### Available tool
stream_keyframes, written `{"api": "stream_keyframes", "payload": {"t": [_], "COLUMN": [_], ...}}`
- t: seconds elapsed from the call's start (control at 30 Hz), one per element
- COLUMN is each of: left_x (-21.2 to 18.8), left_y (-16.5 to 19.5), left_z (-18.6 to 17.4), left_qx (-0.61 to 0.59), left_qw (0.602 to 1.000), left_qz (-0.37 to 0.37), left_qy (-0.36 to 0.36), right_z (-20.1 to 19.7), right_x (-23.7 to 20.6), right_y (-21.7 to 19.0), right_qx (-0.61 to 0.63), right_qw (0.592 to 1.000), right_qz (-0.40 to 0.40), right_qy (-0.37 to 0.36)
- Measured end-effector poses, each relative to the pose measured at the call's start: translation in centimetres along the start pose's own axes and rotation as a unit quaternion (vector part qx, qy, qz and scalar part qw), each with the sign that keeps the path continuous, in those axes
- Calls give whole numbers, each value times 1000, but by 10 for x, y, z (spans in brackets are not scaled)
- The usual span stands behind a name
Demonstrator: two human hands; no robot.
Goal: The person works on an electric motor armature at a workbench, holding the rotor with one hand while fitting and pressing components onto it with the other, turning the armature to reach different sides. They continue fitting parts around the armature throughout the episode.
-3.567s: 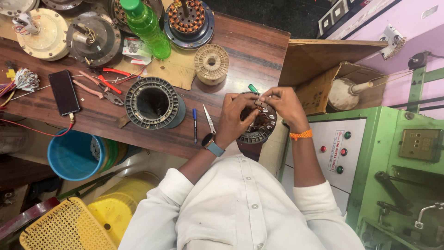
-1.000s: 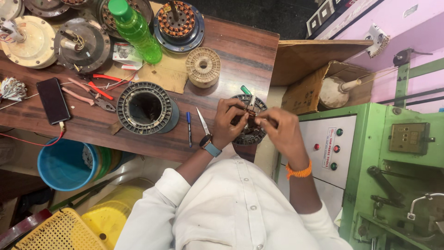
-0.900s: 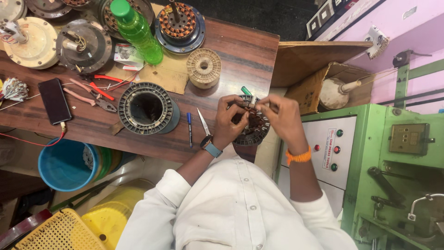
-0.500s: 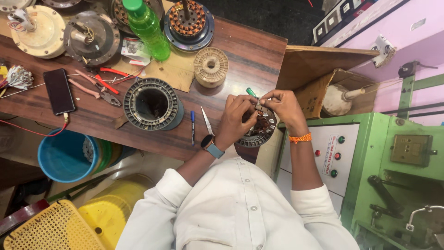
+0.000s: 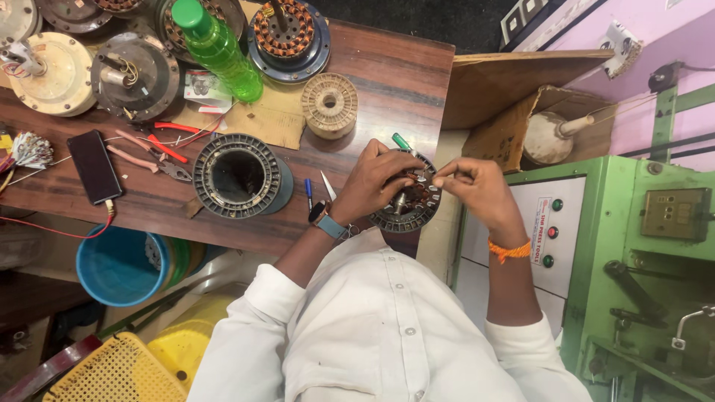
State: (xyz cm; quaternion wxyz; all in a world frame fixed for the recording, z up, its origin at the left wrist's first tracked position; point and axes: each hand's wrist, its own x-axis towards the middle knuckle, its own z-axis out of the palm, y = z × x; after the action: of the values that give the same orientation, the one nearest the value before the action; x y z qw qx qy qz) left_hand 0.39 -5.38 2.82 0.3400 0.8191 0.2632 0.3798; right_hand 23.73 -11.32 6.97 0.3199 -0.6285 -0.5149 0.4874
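Observation:
A round slotted motor stator (image 5: 412, 208) rests at the near right corner of the wooden workbench (image 5: 387, 82). My left hand (image 5: 376, 181) lies on its left side, fingers curled over the slots, holding it. Over its upper right rim, my right hand (image 5: 471, 186) pinches something small and thin between thumb and fingers; I cannot make out what. A green-handled screwdriver (image 5: 402, 142) pokes out just beyond my left fingers.
An empty ring-shaped stator (image 5: 238, 176), pens, red pliers (image 5: 160, 145), a phone (image 5: 94, 166), a green bottle (image 5: 216, 48), a wire spool (image 5: 329, 105) and several fan motors lie on the bench. A green machine (image 5: 640, 253) stands right; blue bucket (image 5: 119, 268) and yellow crate below left.
Both hands have stayed on the stator, with the right hand shifting slightly along its rim. The camera view has wobbled a little.

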Motion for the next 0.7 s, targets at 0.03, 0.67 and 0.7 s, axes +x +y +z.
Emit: {"api": "stream_keyframes", "payload": {"t": [0.03,0.67,0.7], "left_x": [-1,-32,-32], "left_y": [-2,-14,-11], "left_z": [1,34,36], "left_qx": [-4,29,27], "left_qw": [1000,985,984], "left_qz": [-6,39,22], "left_qy": [-5,167,177], "right_z": [6,37,34], "right_x": [-4,-28,-19], "right_y": [-4,-35,-37], "right_qx": [-60,-205,-225], "right_qw": [998,968,967], "right_qz": [-5,-134,-104], "right_qy": [13,46,57]}}
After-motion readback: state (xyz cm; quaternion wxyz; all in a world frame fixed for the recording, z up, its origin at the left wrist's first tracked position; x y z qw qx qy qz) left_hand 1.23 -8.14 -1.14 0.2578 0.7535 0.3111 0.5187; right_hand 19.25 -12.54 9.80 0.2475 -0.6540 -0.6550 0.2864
